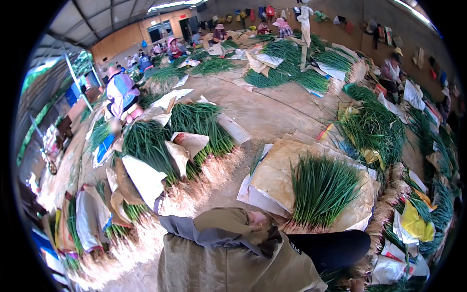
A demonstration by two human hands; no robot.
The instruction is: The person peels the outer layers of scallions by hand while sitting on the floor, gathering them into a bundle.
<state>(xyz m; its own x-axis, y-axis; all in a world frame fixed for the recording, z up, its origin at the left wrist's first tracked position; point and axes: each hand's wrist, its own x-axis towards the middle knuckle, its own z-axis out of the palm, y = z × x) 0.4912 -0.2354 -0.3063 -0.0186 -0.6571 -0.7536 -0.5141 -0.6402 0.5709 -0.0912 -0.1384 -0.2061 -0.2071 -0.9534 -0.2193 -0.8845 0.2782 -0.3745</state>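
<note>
The person wears a loose, olive-brown jacket (pixel 194 265) of plain, creased cloth, with a straight seam (pixel 226 265) running down it. Grey panels (pixel 214 237) break up the olive, and the sleeve (pixel 221 219) is wide and wrinkled. The trouser leg (pixel 335 248) is very dark, almost black, and smooth.

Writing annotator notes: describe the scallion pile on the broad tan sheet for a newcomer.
Start at the dark trouser leg right of centre; just above it lies a broad tan sheet. The scallion pile sits on it, roots toward the leg, green tops fanning away. Unlike the crowded scallion row at left, it lies alone, uncovered.
</note>
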